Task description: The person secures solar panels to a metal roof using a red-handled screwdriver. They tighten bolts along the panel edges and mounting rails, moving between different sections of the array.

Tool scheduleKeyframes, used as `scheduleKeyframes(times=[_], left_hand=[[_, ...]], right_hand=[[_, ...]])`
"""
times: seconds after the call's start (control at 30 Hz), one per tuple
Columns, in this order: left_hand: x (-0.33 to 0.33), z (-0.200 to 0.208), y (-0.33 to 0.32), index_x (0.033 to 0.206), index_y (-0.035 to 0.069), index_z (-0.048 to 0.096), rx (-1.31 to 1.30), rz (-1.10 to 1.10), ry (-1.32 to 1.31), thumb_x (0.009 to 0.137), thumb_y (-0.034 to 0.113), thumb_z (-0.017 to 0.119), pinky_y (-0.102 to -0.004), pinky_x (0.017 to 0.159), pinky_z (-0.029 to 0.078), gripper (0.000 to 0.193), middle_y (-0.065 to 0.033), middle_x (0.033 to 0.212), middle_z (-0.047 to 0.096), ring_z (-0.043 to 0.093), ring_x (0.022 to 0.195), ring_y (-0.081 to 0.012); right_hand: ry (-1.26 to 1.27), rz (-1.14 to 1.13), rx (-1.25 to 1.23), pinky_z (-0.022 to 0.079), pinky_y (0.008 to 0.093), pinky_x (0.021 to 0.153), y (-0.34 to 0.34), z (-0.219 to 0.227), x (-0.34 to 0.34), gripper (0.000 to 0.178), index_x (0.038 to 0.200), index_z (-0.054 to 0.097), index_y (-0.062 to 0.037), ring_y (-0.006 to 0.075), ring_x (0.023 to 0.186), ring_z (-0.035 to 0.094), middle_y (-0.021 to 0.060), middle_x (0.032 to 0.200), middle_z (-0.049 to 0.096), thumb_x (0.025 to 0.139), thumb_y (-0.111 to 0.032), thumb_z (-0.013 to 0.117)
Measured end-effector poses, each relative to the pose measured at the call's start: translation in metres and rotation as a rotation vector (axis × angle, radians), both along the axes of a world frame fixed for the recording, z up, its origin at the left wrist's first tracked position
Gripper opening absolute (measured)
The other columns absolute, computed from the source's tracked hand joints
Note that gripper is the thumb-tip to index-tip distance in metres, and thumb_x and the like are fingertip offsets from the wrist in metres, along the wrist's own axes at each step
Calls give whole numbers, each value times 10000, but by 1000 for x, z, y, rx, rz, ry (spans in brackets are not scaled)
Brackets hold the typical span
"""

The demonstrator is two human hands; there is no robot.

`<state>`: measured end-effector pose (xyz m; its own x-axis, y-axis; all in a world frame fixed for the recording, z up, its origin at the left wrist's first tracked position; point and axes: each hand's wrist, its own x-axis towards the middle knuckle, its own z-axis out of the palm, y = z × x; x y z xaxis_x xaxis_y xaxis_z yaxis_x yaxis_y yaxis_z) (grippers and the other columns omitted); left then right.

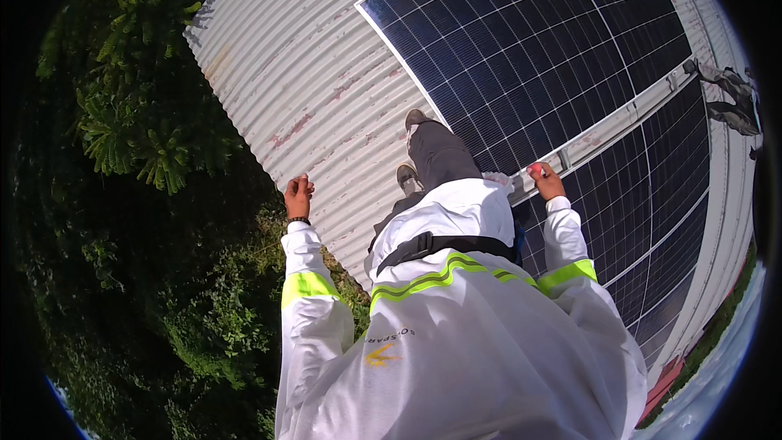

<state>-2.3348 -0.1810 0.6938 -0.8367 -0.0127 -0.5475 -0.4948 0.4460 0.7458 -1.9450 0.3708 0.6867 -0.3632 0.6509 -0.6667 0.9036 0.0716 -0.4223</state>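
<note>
My left hand (299,195), with a dark band at its wrist, is held out beside the roof's edge. Its fingers are curled together, and anything in them is too small to make out. My right hand (548,182) is closed around a small red thing (535,169), beside the gap between two rows of solar panels. The upper solar panel (529,49) is dark blue with a pale frame. A second dark solar panel (631,195) lies across the gap, partly behind my right arm. Something whitish and crumpled (498,180) shows at my waist near the right hand.
I stand on a corrugated metal roof (318,65) with worn, rusty patches. Its left edge drops off to trees (155,130) and shrubs below. A pale rail (599,137) runs between the panels. Dark crumpled material (727,98) lies at the far right.
</note>
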Motion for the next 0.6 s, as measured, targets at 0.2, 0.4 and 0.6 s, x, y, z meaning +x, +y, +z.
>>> scheduleKeyframes(times=[0.2, 0.4, 0.6], left_hand=[[-201, -17, 148, 1033, 15, 664, -64, -470, 6, 920, 394, 685, -318, 763, 520, 396, -105, 898, 710, 666, 810, -170], [-310, 12, 294, 1047, 20, 661, 4, -629, -29, 934, 367, 668, -327, 797, 518, 365, -76, 897, 710, 670, 862, -177], [-412, 59, 444, 1034, 21, 640, -28, -826, -135, 954, 322, 658, -285, 676, 469, 312, -21, 819, 639, 574, 734, -106]], right_hand=[[112, -205, -31, 535, 352, 771, 22, -38, -172, 400, 1104, 681, -81, 219, 852, 706, 116, 958, 728, 862, -398, 707], [-134, -145, -120, 504, 437, 913, 103, -78, -339, 600, 1068, 678, -4, 430, 1032, 658, 255, 1048, 698, 828, -554, 673], [462, -683, -399, 440, 257, 506, 188, -50, -531, 351, 1065, 689, -97, 84, 543, 512, 6, 704, 555, 865, -380, 742]])
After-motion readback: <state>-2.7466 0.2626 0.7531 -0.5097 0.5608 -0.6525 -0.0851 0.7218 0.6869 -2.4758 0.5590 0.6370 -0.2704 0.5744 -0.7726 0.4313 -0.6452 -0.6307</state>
